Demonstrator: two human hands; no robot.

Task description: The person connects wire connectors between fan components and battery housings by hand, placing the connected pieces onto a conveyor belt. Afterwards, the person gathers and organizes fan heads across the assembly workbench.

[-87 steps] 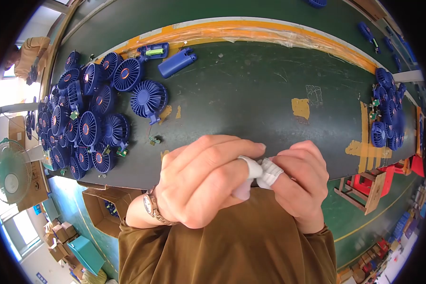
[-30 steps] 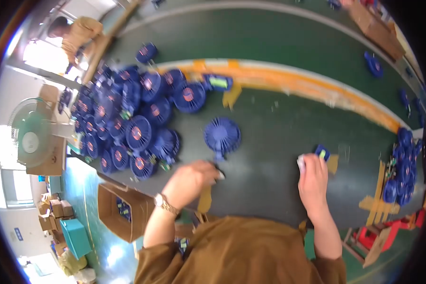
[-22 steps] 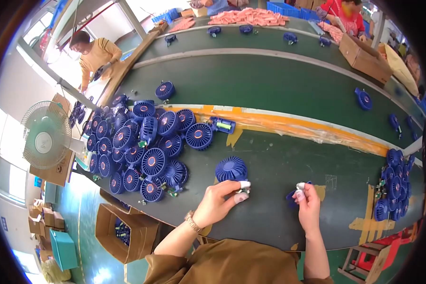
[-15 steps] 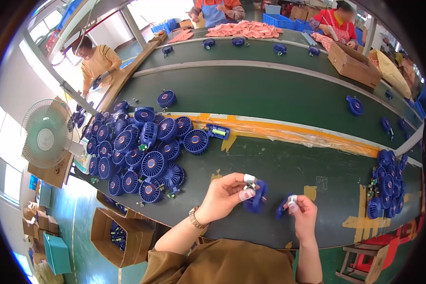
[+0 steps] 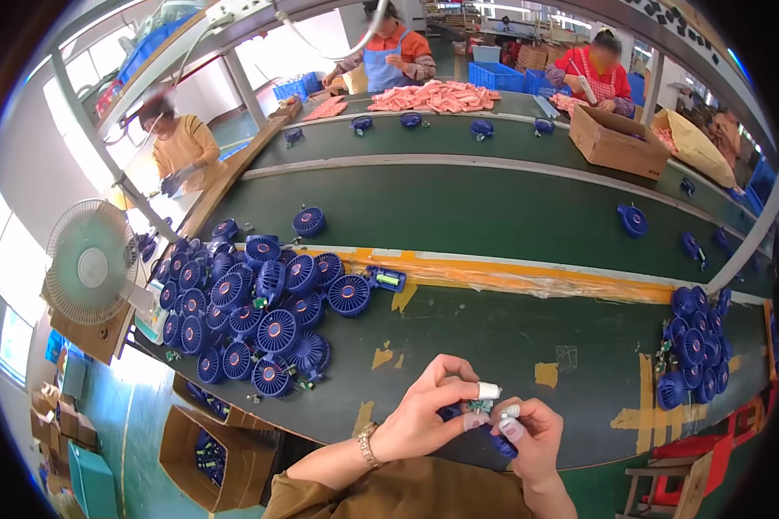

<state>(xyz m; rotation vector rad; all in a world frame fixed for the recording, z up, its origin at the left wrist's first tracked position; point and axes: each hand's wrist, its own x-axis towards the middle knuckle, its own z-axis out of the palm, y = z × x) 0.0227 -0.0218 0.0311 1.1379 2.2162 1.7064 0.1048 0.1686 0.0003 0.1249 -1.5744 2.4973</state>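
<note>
Near the table's front edge, my left hand (image 5: 437, 405) is closed on a small green circuit board (image 5: 479, 405) and part of a dark blue piece, with white tape on a finger. My right hand (image 5: 528, 432), also taped, touches it from the right, pinching a dark blue plastic part (image 5: 503, 445). The two hands meet, and their fingers hide much of both pieces. A big pile of blue round fan units (image 5: 277, 331) lies to the left on the green table (image 5: 459, 346).
Another heap of fan units (image 5: 692, 346) sits at the right. Beyond a taped divider (image 5: 493, 274) runs a green belt (image 5: 459, 208) with scattered units. Cardboard boxes (image 5: 216, 458) stand on the floor at lower left. Three people are across and at the left; a white fan (image 5: 93, 266) stands left.
My hands have come together and lower, the right one moving left with its blue part. The view has tilted up, so the piles and belt appear lower.
</note>
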